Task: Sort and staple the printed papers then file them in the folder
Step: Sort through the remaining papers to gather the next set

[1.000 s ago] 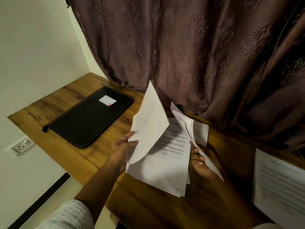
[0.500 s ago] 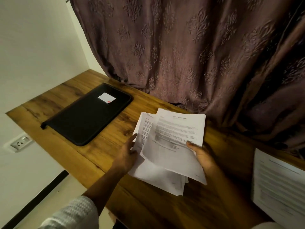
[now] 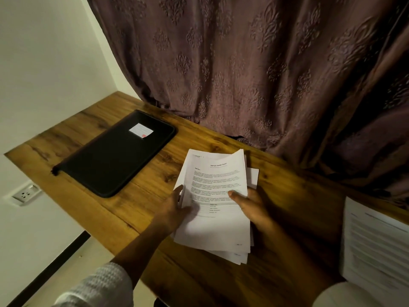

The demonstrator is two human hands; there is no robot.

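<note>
On desk (image 3: 199,284), folder (image 3: 115,156) is lying closed at left. Papers (image 3: 217,196) are being held near it, pinched at either edge by left hand (image 3: 174,209) and right hand (image 3: 252,207). Sorting is being judged unfinished; stapling and filing are remaining.

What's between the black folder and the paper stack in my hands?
Only bare wooden desk lies between the black folder and paper stack, in the head view.
</note>
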